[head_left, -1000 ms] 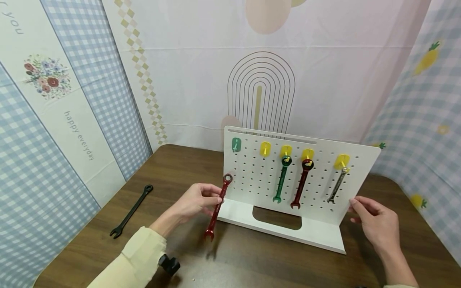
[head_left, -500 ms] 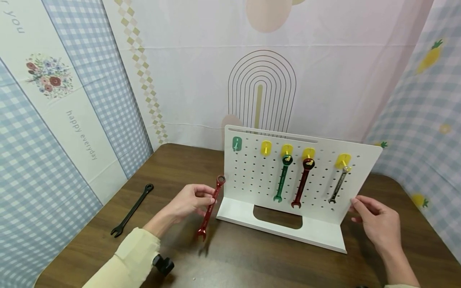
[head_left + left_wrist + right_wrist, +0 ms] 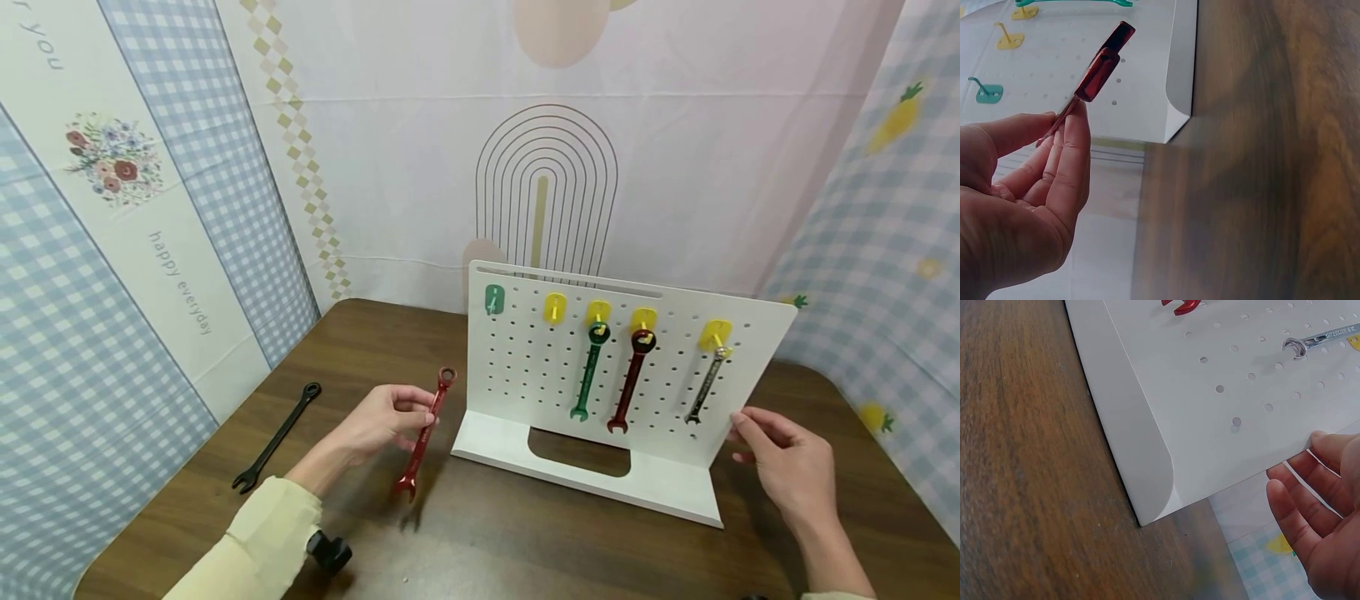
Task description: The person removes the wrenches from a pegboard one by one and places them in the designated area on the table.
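Note:
Between the thumb and fingers of my left hand (image 3: pixel 378 423) is a red combination wrench (image 3: pixel 417 458), tilted with its ring end up. It is above the table, left of the white pegboard (image 3: pixel 480 435) and apart from it. The left wrist view shows this wrench (image 3: pixel 1099 74) nearly end-on at the fingertips. My right hand (image 3: pixel 791 462) pinches the pegboard's right edge; the right wrist view shows the thumb on the front. On yellow hooks hang a green wrench (image 3: pixel 587 382), a dark red wrench (image 3: pixel 628 387) and a small silver wrench (image 3: pixel 703 387).
A green hook (image 3: pixel 494 300) and a yellow hook (image 3: pixel 555 308) on the board's left part hold nothing. A black wrench (image 3: pixel 277 437) lies on the brown table (image 3: pixel 480 550) to the left. Patterned cloth (image 3: pixel 397 183) closes off the back and sides.
My left hand has drawn the red wrench leftward, away from the pegboard's left edge. The right hand has stayed at the right edge, and the hanging wrenches have not moved.

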Available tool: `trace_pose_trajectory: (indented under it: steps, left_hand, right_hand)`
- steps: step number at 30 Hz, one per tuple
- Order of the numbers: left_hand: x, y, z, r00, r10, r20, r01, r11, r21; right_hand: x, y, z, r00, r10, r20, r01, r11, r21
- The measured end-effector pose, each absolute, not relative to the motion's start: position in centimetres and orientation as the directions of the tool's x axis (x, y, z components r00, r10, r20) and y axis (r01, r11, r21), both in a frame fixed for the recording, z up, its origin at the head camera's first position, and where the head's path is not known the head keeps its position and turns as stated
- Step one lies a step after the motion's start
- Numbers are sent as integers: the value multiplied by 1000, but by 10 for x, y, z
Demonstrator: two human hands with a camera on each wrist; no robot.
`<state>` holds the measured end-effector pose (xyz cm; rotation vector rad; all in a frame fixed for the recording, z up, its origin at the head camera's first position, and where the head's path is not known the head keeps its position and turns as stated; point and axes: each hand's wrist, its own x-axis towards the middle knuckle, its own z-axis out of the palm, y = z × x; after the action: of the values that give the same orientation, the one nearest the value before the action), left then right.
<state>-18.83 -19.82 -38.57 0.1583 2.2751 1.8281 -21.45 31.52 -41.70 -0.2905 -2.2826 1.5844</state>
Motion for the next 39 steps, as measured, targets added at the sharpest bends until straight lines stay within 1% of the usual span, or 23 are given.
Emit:
trace_pose_trajectory:
  steps: [11, 19, 31, 39]
  left_hand:
    - [-184, -212, -389, -972, 205, -112, -62, 236, 970]
    - [-181, -221, -389, -976, 169, -138, -91, 259, 962]
    - [-174, -238, -391, -984, 109, -141, -101, 309, 946]
    - [-171, -252, -393, -985, 99, -142, -103, 319, 942]
  right_hand:
    - [-215, 316, -418, -923, 354, 154, -19, 356, -934]
    - [-215, 316, -417, -921, 354, 161, -30, 347, -937]
    - [-215, 315, -417, -921, 357, 155, -22, 351, -936]
    - [-215, 315, -417, -922, 361, 139, -8, 340, -940]
